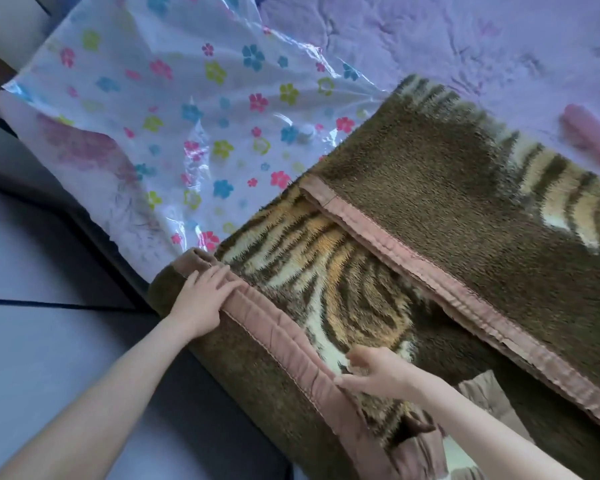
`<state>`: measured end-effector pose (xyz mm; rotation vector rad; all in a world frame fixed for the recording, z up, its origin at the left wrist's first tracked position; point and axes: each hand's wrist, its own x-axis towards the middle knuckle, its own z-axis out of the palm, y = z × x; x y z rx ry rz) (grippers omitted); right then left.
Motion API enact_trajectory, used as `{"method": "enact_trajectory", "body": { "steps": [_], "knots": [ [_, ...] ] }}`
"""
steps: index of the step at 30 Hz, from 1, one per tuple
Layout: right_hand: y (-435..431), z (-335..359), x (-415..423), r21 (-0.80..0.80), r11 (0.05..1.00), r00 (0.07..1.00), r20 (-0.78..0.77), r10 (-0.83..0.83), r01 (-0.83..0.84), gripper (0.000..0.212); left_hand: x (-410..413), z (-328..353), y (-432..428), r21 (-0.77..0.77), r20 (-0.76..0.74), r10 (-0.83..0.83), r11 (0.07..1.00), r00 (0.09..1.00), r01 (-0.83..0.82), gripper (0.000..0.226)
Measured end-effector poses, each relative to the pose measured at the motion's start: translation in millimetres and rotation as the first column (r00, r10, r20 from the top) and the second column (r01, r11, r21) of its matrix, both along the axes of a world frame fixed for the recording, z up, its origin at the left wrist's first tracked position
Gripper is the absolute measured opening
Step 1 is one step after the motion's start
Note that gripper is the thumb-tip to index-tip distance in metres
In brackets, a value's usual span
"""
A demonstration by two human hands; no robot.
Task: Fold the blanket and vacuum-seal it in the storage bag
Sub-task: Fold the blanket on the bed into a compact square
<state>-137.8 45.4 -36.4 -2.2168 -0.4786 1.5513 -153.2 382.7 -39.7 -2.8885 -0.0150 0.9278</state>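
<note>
A thick brown blanket (440, 216) with a tiger-stripe pattern and pink satin trim lies partly folded on the bed. The far flap is turned over the striped middle. My left hand (201, 299) rests flat on the near trimmed edge, close to its left corner. My right hand (374, 372) pinches that same pink trim further right, fingers curled over the edge. The clear storage bag (160, 98), printed with coloured flowers, lies spread to the blanket's left, and its round white valve (305, 133) faces up.
A lilac bedsheet (465, 39) covers the bed beyond the blanket. A pink cylindrical object (593, 143) lies at the right edge, blurred. The bed's dark edge and pale floor tiles (32, 271) are at the left.
</note>
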Motion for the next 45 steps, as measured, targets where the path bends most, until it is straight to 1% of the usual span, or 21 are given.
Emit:
{"method": "enact_trajectory", "body": {
  "steps": [1,5,7,9,10,12,14,16,18,20,22,24,27,29,31,33,35,37,39,41,45],
  "knots": [
    [4.6,-0.8,-0.7,-0.023,1.0,0.999,-0.034,0.011,-0.012,0.101,4.4,-1.7,9.3,0.054,-0.065,-0.062,0.996,0.996,0.066,0.075],
    [16.5,-4.1,-10.7,-0.068,0.998,0.982,-0.189,0.004,-0.017,0.106,27.4,-11.0,31.9,0.209,-0.226,-0.268,0.926,0.936,0.316,0.076],
    [17.2,-5.3,-12.2,-0.105,0.993,0.973,-0.229,0.029,-0.054,0.112,42.5,-14.2,34.5,0.243,-0.269,-0.324,0.889,0.907,0.389,0.075],
    [18.8,-3.0,-15.7,-0.152,0.985,0.965,-0.259,0.044,-0.086,0.114,60.6,-15.0,36.4,0.249,-0.295,-0.339,0.876,0.894,0.414,0.078],
    [19.1,0.9,-19.0,-0.175,0.98,0.963,-0.266,0.042,-0.091,0.11,68.4,-14.2,36.6,0.254,-0.321,-0.338,0.869,0.885,0.425,0.078],
    [16.0,4.5,-30.9,-0.214,0.974,0.964,-0.266,0.01,-0.07,0.093,81.0,-10.6,36.6,0.26,-0.377,-0.333,0.857,0.864,0.444,0.071],
    [11.0,11.2,-43.3,-0.25,0.968,0.97,-0.236,-0.065,0.004,0.071,89.1,-7.5,38.4,0.236,-0.393,-0.351,0.855,0.85,0.462,0.052],
    [3.1,18.5,-51.4,-0.283,0.959,0.977,-0.197,-0.081,0.022,0.065,91.7,-3.2,39.5,0.19,-0.384,-0.364,0.868,0.848,0.459,0.036],
    [-5.3,26.6,-52.1,-0.359,0.932,0.972,-0.203,-0.121,0.041,0.054,94.5,1.3,39.3,0.154,-0.343,-0.387,0.876,0.856,0.458,0.032],
    [-15.5,42.7,-40.6,-0.416,0.907,0.969,-0.188,-0.158,0.067,0.046,104.6,8.5,35.6,0.116,-0.255,-0.399,0.892,0.881,0.438,0.03],
    [-33.2,51.9,-19.5,-0.421,0.904,0.971,-0.181,-0.156,0.067,0.033,122.9,22.4,26.9,0.075,-0.125,-0.384,0.916,0.915,0.394,0.028],
    [-64.0,65.0,1.9,-0.423,0.891,0.973,-0.08,-0.216,0.163,0.023,148.0,43.6,10.1,0.043,0.043,-0.374,0.927,0.927,0.372,0.026],
    [-106.2,87.1,22.7,-0.369,0.873,0.947,0.102,-0.304,0.32,0.045,184.3,73.6,-19.7,-0.027,0.263,-0.316,0.942,0.912,0.334,0.024],
    [-127.7,111.0,29.9,-0.337,0.847,0.911,0.183,-0.37,0.411,0.04,209.9,93.8,-45.7,-0.091,0.361,-0.286,0.937,0.888,0.338,0.021],
    [-148.0,128.4,39.0,-0.293,0.811,0.855,0.295,-0.427,0.506,0.046,235.5,110.2,-70.8,-0.136,0.444,-0.266,0.924,0.856,0.358,0.02],
    [-163.1,146.2,53.4,-0.249,0.769,0.785,0.404,-0.469,0.588,0.049,263.1,123.2,-92.2,-0.152,0.501,-0.25,0.917,0.829,0.369,0.021],
    [-176.6,166.4,72.6,-0.206,0.742,0.73,0.468,-0.498,0.638,0.04,293.0,133.5,-110.8,-0.165,0.545,-0.228,0.914,0.807,0.37,0.025],
    [-189.9,183.9,98.7,-0.153,0.705,0.656,0.538,-0.528,0.693,0.045,324.7,141.5,-130.1,-0.173,0.574,-0.204,0.916,0.793,0.361,0.03],
    [-199.2,195.9,124.7,-0.123,0.674,0.6,0.588,-0.543,0.729,0.041,349.7,144.6,-145.4,-0.155,0.595,-0.202,0.921,0.778,0.358,0.031],
    [-215.8,198.4,156.6,-0.12,0.643,0.546,0.658,-0.519,0.757,0.036,375.6,139.9,-163.6,-0.14,0.606,-0.2,0.926,0.77,0.351,0.032],
    [-238.9,178.6,221.0,-0.133,0.599,0.467,0.764,-0.446,0.79,0.04,424.3,108.7,-193.5,-0.108,0.589,-0.19,0.945,0.785,0.309,0.036]
  ]
}}
